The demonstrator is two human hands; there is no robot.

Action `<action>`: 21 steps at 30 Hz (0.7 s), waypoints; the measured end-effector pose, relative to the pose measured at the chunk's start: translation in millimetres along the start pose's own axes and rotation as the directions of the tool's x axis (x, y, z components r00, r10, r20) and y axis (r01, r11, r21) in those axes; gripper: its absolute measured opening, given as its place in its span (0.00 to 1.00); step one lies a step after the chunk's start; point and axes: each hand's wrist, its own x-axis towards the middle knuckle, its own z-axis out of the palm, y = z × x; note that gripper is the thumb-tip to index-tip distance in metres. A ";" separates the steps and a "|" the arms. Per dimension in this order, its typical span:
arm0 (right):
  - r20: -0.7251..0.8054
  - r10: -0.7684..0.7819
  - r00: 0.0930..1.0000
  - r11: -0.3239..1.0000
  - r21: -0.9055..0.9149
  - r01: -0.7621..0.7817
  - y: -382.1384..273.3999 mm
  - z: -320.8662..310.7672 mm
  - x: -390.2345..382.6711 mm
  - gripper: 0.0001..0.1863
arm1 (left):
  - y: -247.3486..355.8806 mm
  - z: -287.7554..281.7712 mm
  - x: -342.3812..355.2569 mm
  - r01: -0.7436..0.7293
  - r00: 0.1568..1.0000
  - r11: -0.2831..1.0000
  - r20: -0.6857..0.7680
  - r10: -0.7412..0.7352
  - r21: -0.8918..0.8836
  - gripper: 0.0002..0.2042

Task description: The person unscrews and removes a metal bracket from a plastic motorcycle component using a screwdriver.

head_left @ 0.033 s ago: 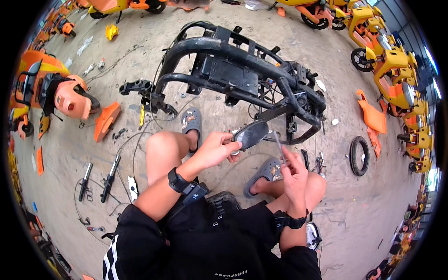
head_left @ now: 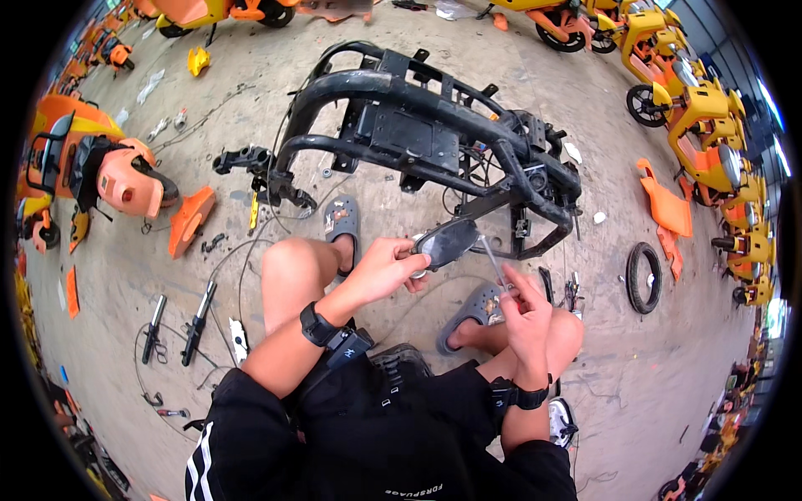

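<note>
My left hand (head_left: 389, 271) is closed on one end of a dark, flat oval piece (head_left: 451, 242), with the thumb lying on top. That piece is held out in front of me, below the black frame in the picture. In my right hand (head_left: 526, 311) is a slim metal-shafted tool that looks like a screwdriver (head_left: 494, 260). Its tip is at the right end of the oval piece; whether the two touch I cannot tell. Just beyond my hands lies a bare black scooter frame (head_left: 418, 108) with tubes, brackets and cables.
A loose black tyre (head_left: 643, 279) and orange body panels (head_left: 666, 200) lie at the right. Two shock absorbers (head_left: 199, 324) and cables lie to my left, near an orange panel (head_left: 192, 220) and an orange scooter (head_left: 125, 179). Yellow scooters (head_left: 702, 108) line the right side.
The tool in my right hand has tilted left, bringing its tip closer to the oval piece's right end. My left hand keeps its hold.
</note>
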 end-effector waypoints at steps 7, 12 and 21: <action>-0.078 0.002 0.997 0.947 0.320 0.023 1.3 -5.6 -1.1 0.15 | 7.0 5.1 0.4 0.026 0.998 0.999 -0.063 -0.024 0.040 0.11; 0.039 0.035 0.999 0.914 0.403 -0.048 -3.3 -10.4 -0.1 0.17 | -0.7 9.0 3.6 -0.006 0.994 0.990 -0.107 0.021 0.139 0.13; 0.046 -0.003 0.999 0.825 0.565 -0.024 -3.9 -10.9 -10.0 0.11 | -3.1 12.7 5.3 0.042 0.996 0.989 -0.088 -0.030 0.138 0.13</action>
